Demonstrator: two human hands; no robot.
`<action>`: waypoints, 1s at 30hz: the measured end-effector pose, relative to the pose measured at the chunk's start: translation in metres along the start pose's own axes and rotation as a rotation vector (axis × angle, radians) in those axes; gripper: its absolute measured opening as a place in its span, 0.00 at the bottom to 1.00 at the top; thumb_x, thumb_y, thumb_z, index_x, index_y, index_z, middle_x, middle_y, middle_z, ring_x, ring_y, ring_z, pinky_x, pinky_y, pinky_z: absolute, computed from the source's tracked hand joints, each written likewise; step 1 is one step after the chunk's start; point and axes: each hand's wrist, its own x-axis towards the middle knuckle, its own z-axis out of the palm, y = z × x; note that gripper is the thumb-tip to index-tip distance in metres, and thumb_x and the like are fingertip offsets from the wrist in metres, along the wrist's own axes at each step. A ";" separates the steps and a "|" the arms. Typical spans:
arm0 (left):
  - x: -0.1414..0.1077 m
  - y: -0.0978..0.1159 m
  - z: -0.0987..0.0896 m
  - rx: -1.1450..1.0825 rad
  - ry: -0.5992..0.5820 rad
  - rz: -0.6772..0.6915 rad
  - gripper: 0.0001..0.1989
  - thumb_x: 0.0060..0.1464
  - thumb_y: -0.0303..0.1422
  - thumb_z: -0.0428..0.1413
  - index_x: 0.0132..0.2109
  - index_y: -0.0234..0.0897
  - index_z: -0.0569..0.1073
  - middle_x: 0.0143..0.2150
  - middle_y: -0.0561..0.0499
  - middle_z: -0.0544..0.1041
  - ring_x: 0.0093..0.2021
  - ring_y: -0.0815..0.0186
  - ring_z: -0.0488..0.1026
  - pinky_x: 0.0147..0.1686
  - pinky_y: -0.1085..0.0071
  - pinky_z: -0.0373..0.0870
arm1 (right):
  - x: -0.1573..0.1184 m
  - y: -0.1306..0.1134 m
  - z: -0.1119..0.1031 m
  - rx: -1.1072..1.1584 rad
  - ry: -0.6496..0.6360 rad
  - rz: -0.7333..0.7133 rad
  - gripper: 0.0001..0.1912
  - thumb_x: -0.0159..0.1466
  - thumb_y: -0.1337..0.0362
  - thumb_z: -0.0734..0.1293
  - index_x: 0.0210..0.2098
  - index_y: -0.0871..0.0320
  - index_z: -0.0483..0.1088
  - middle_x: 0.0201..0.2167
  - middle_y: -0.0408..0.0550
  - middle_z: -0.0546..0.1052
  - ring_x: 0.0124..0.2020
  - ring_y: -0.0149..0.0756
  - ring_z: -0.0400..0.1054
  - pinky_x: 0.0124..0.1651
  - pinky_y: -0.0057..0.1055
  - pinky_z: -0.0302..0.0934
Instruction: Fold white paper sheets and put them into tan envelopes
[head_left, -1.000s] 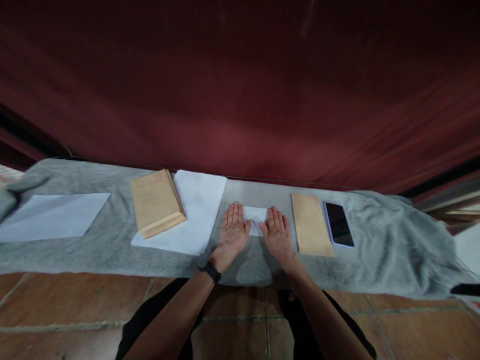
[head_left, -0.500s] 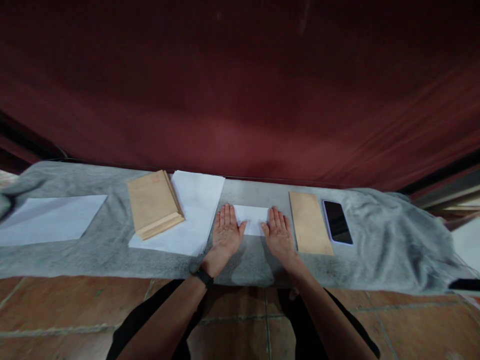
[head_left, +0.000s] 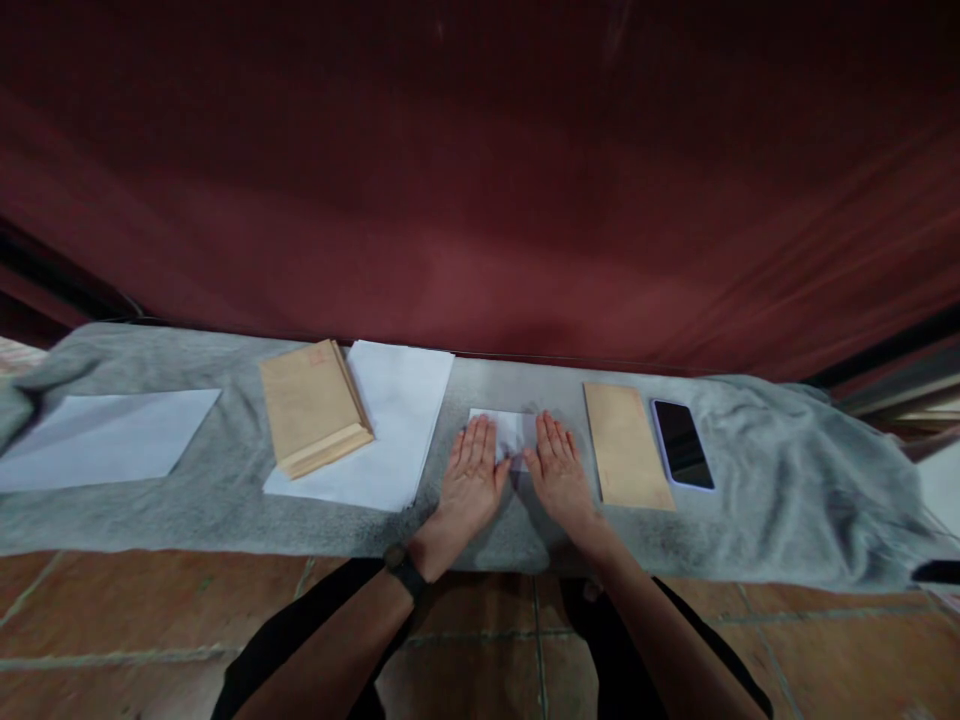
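A small white folded paper (head_left: pixel 514 430) lies flat on the grey cloth in front of me. My left hand (head_left: pixel 472 470) rests palm down over its left part, fingers stretched out and pointing away from me. On the right end lies my right hand (head_left: pixel 558 465), also flat with the fingers extended. Both thumbs point inward, and the middle of the paper shows between them. The ends of the paper are partly hidden under the hands. Just right of my right hand is a single brown envelope (head_left: pixel 628 445).
Left of my hands, a stack of brown envelopes (head_left: pixel 311 400) sits partly on white paper sheets (head_left: pixel 405 400). Another white sheet (head_left: pixel 112 435) lies farther left. A phone (head_left: pixel 684 445) is beside the single envelope. Grey cloth (head_left: pixel 787 480) covers the bench before a dark red panel (head_left: pixel 480 250).
My left hand has slid right, further over the paper and closer to my right hand. My right hand stays at the right end. The view has shifted slightly.
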 end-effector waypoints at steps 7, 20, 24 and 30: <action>-0.013 0.011 0.003 -0.049 -0.047 0.119 0.31 0.67 0.33 0.43 0.73 0.24 0.53 0.75 0.36 0.54 0.76 0.55 0.47 0.73 0.53 0.52 | -0.009 -0.015 -0.001 0.032 -0.117 -0.134 0.31 0.77 0.56 0.49 0.74 0.65 0.49 0.73 0.60 0.57 0.75 0.45 0.48 0.73 0.52 0.46; -0.018 -0.001 0.002 -0.023 -0.019 -0.032 0.36 0.68 0.44 0.45 0.73 0.22 0.52 0.74 0.30 0.54 0.76 0.50 0.48 0.72 0.50 0.53 | -0.020 -0.001 -0.002 -0.029 -0.063 -0.034 0.36 0.76 0.50 0.52 0.73 0.69 0.49 0.73 0.64 0.56 0.74 0.50 0.50 0.73 0.51 0.45; -0.021 -0.002 -0.001 -0.009 -0.010 -0.087 0.40 0.67 0.49 0.47 0.73 0.22 0.51 0.74 0.29 0.53 0.76 0.48 0.48 0.72 0.50 0.53 | -0.022 0.002 -0.003 -0.028 -0.066 -0.026 0.36 0.76 0.50 0.52 0.73 0.70 0.49 0.73 0.65 0.57 0.74 0.52 0.49 0.73 0.52 0.46; -0.021 0.001 -0.007 0.036 -0.081 -0.139 0.45 0.65 0.52 0.50 0.72 0.15 0.52 0.74 0.25 0.51 0.76 0.44 0.47 0.72 0.50 0.50 | -0.026 0.010 -0.004 -0.037 -0.073 -0.028 0.36 0.76 0.51 0.51 0.73 0.71 0.49 0.73 0.67 0.57 0.74 0.53 0.49 0.72 0.53 0.45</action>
